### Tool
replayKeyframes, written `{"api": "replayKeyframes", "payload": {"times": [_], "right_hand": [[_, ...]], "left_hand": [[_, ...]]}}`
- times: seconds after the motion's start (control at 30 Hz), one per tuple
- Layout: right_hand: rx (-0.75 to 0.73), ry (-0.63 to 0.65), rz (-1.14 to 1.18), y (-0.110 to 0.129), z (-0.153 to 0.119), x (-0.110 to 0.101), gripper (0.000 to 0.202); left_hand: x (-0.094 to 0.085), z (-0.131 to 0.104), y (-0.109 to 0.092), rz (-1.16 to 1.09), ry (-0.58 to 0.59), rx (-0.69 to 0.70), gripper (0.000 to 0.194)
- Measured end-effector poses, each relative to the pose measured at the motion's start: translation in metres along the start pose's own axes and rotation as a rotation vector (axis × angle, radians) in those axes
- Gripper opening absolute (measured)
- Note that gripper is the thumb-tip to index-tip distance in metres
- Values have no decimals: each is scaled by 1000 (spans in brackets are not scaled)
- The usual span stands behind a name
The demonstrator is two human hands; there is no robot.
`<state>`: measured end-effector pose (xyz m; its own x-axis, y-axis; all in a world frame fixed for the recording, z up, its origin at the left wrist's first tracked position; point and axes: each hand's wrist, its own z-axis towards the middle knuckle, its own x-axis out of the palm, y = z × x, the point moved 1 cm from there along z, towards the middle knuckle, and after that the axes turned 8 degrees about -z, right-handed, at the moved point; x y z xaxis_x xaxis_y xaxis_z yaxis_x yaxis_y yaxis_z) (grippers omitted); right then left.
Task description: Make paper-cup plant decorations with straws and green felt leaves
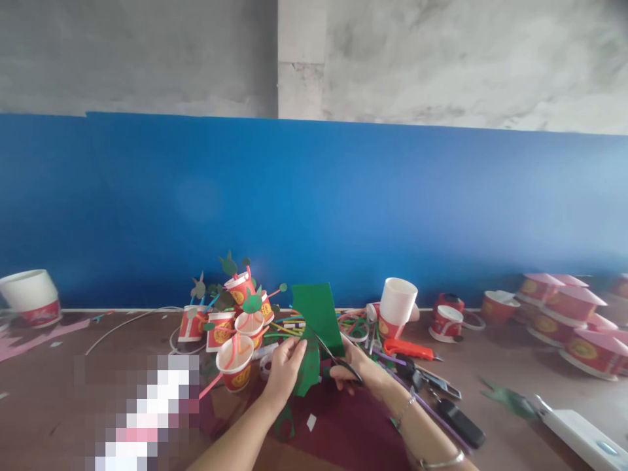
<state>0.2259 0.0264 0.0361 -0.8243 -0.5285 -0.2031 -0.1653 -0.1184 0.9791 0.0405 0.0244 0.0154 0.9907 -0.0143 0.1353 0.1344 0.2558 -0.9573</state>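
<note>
As left grip (286, 364) pinches, green paper (318, 315) rising above, scissors (336, 359) across

1. The brown table (490, 353) has a gap between the orange cutter (409, 349) and the pink-topped cups (575, 304).
2. Cups with straws (234, 365) block the left side.
3. The tall white cup (398, 302) stands in the way on the right.
4. The blue wall (314, 203) stops things at the back.
</note>
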Motion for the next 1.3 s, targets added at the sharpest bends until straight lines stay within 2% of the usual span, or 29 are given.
{"api": "replayKeyframes", "payload": {"times": [0.17,0.33,0.4,0.53,0.63,0.73,0.8,0.9,1.0,1.17,1.3], "right_hand": [[59,30,-64,-11,2,-9,97],[82,-90,-133,-12,6,-3,109],[68,-64,-123,-6,4,-1,108],[27,88,21,5,-7,-5,102],[52,183,97,9,-15,-11,102],[73,150,101,9,-16,-15,99],[88,108,119,8,-16,-15,86],[123,88,149,6,-15,-15,55],[153,105,101,5,-15,-16,38],[171,154,49,4,-17,-20,35],[147,188,102,1,-17,-22,36]], "left_hand": [[0,-1,-2,32,-92,14,37],[-4,2,1,57,-186,53,38],[-5,3,4,32,-208,56,39],[-5,2,3,20,-205,56,40],[-4,1,0,25,-210,66,39],[-5,1,-2,41,-239,96,39],[-6,1,-3,60,-258,112,40],[-7,1,-3,84,-235,115,40],[-7,1,0,101,-221,117,37],[-5,1,3,70,-157,81,37],[2,-1,5,41,51,-13,36]]}}
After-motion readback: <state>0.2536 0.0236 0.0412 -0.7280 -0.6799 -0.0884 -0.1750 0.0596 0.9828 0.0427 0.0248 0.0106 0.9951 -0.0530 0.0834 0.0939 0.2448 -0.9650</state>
